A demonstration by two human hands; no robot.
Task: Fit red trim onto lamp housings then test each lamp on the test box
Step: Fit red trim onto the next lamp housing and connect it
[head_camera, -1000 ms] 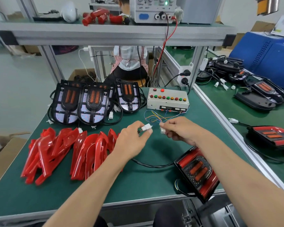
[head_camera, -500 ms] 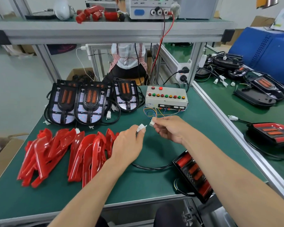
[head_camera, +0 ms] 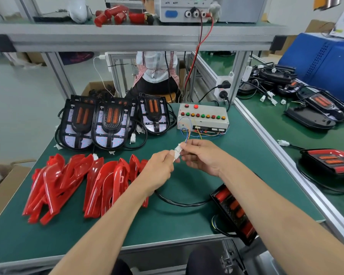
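My left hand (head_camera: pixel 158 167) pinches the white lamp plug (head_camera: pixel 175 155) on a black cable (head_camera: pixel 179 202). My right hand (head_camera: pixel 202 156) pinches the white test-box connector (head_camera: pixel 179 148) on coloured wires. The two connectors touch end to end above the green mat. The cable runs to a lamp with red trim (head_camera: pixel 233 211) lying tilted at the table's front right edge. The test box (head_camera: pixel 203 118) with red, green and orange buttons stands behind my hands. A pile of red trims (head_camera: pixel 75 183) lies at the left. Three black lamp housings (head_camera: pixel 109 122) stand behind the pile.
A power supply (head_camera: pixel 187 8) sits on the shelf above, with red and black leads hanging down. On the neighbouring bench at the right lie finished lamps (head_camera: pixel 330 161) and black housings with cables (head_camera: pixel 310 108). A person sits beyond the bench. Cardboard boxes (head_camera: pixel 0 183) stand at the left.
My hands have drawn together: the lamp plug and the test-box connector were a small gap apart and now meet end to end.
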